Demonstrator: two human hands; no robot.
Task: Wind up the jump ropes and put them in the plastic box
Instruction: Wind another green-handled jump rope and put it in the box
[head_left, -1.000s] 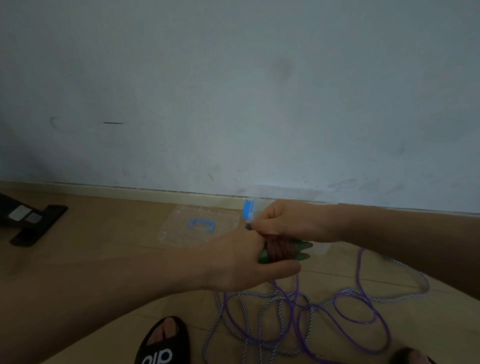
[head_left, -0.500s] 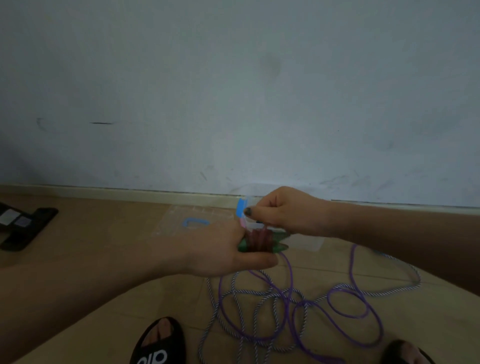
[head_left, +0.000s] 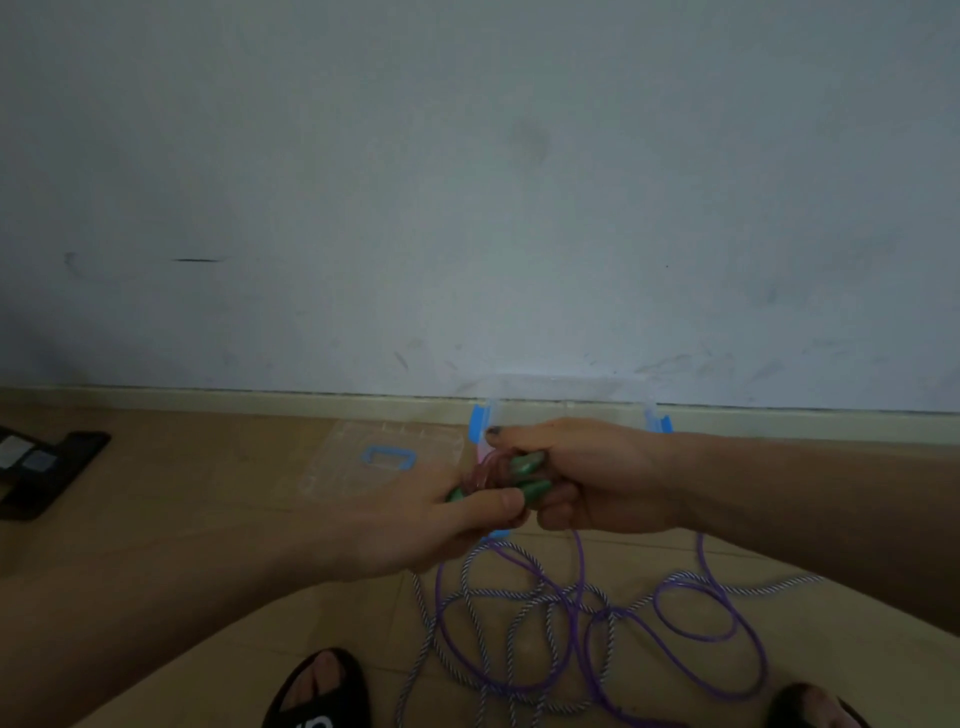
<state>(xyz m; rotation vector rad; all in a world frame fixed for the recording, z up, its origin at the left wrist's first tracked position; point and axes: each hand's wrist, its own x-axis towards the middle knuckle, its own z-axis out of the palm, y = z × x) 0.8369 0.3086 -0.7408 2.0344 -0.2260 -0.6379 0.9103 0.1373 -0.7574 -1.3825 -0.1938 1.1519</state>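
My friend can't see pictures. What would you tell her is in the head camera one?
Two bare hands, left hand and right hand, grip a wound pink rope with green handles above loose purple and striped white ropes tangled on the wooden floor. Behind stand a clear plastic box with blue clips and its flat clear lid.

Both arms stretched out in front, left hand (head_left: 415, 525) and right hand (head_left: 587, 475) meeting knuckle to knuckle, fingers curled tight, thumbs clamped down.
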